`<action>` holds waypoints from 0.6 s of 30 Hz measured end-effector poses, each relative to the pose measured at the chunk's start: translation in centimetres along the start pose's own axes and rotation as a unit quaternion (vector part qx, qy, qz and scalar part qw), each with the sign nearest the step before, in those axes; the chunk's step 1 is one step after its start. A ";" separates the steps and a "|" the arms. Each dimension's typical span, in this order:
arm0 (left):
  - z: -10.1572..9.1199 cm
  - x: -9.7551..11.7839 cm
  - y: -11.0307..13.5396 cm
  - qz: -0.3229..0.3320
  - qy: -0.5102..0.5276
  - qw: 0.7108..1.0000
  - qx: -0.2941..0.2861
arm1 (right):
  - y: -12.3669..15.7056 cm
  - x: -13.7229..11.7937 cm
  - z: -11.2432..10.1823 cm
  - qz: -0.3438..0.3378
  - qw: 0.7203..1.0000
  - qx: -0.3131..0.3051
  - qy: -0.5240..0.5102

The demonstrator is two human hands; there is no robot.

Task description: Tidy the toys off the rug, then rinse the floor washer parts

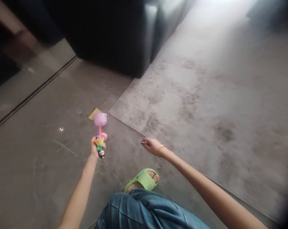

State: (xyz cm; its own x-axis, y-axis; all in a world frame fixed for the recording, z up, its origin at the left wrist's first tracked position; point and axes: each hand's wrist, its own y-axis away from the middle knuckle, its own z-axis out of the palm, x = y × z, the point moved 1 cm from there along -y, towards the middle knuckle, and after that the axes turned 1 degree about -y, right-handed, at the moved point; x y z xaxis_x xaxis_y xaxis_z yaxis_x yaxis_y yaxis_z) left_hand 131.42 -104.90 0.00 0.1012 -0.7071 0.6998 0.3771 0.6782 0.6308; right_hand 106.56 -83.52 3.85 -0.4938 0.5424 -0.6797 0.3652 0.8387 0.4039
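My left hand (95,149) is closed around several small toys: a pink round-headed toy on a stick (100,120) stands up from the fist, with a yellow cone piece (99,141) and a small black figure (101,154) beside my fingers. My right hand (150,145) reaches forward over the floor near the rug's edge, fingers curled loosely, nothing visible in it; a gold bracelet (161,148) is on its wrist.
A yellow card (93,113) lies on the grey tile floor (39,159) behind the toys. A grey rug (206,105) covers the right side. A dark sofa (115,35) stands at the back. My foot in a green slipper (142,179) and blue-trousered knee (144,210) are below.
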 end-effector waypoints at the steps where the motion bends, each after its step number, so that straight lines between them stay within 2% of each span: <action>1: -1.0 0.0 -0.6 -0.010 0.027 1.000 0.009 | -2.0 -2.0 0.8 -0.012 0.999 -0.027 0.027; 4: -2.7 -0.5 -2.5 -0.048 0.086 0.995 0.021 | -5.2 -6.1 2.6 -0.032 0.989 -0.106 0.103; 7: -3.3 -0.6 -5.1 -0.077 0.110 0.990 0.031 | -5.7 -7.3 3.2 -0.028 0.972 -0.170 0.160; 10: -3.7 -0.2 -7.5 -0.093 0.102 0.990 0.039 | -5.0 -6.4 3.2 -0.015 0.966 -0.191 0.176; 13: -3.3 0.3 -8.4 -0.096 0.052 0.992 0.065 | -3.4 -4.3 2.5 0.006 0.970 -0.177 0.168; 15: -2.7 0.7 -8.0 -0.084 0.002 0.992 0.093 | -1.9 -2.7 1.1 0.023 0.974 -0.157 0.162; 18: -1.1 1.7 -6.0 -0.055 -0.073 0.988 0.121 | 1.3 -0.3 -2.7 0.050 0.978 -0.111 0.169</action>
State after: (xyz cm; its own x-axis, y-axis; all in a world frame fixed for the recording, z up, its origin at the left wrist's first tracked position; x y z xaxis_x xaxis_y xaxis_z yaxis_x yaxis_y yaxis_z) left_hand 130.38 -110.42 -2.94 -0.0689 -0.7551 0.6520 0.1463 0.6388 0.7553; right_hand 105.04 -82.45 6.20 -0.7106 0.5759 -0.4042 0.2630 0.7503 0.6065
